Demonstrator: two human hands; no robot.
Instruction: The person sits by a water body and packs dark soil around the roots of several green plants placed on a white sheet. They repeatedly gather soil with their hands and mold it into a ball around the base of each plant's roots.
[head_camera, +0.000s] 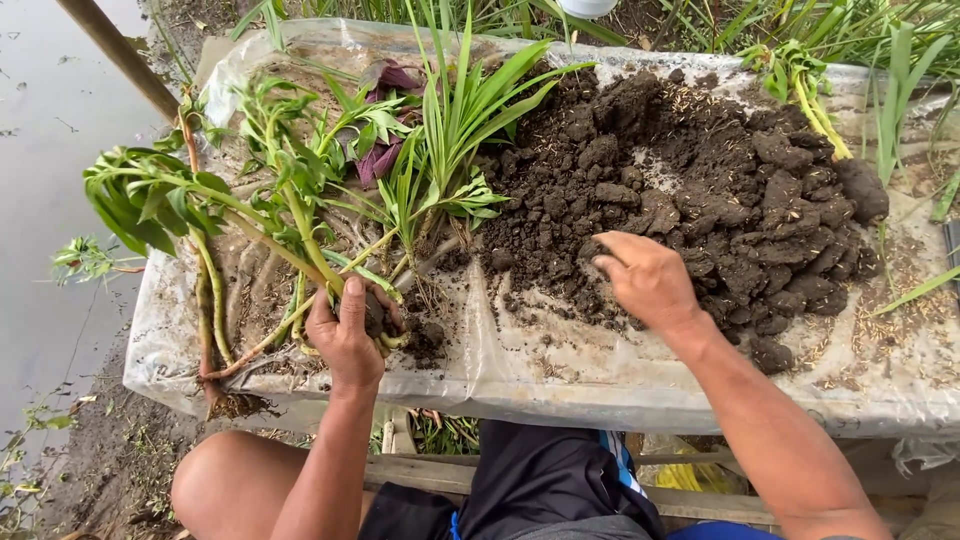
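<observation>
The left hand (345, 335) has its grip closed around the muddy roots of a leafy green plant (290, 190) that lies on the counter (540, 370), which is covered with wrinkled clear plastic. The right hand (645, 280) rests, fingers bent, on crumbly dark soil (720, 190), holding nothing visible.

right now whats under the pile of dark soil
The soil pile lies on a clear plastic sheet spread over a table. The right hand digs into its near edge. The sheet beneath the heap is covered.
</observation>
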